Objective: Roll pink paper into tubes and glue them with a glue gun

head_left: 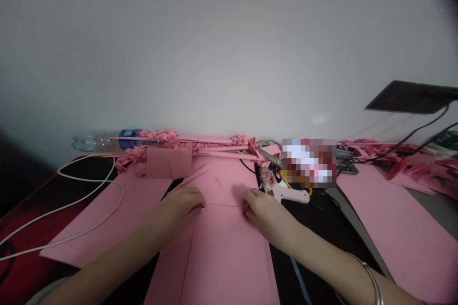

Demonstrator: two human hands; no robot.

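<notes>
A pink paper sheet (222, 248) lies on the table in front of me, with a crease running across it between my hands. My left hand (181, 206) rests on the sheet's left part, fingers curled and pressed down at the crease. My right hand (263, 207) rests on the right part, fingers bent and pinching the paper's edge at the same crease. A thin bangle (372, 281) circles my right wrist. A white glue gun (291, 194) lies just right of my right hand.
More pink sheets (390, 224) lie left and right. Pink paper roses and rolled paper sticks (200, 145) line the wall, beside a clear plastic bottle (103, 139). A white cable (78, 200) loops at left. Black cables (411, 138) and a dark panel (411, 97) sit at right.
</notes>
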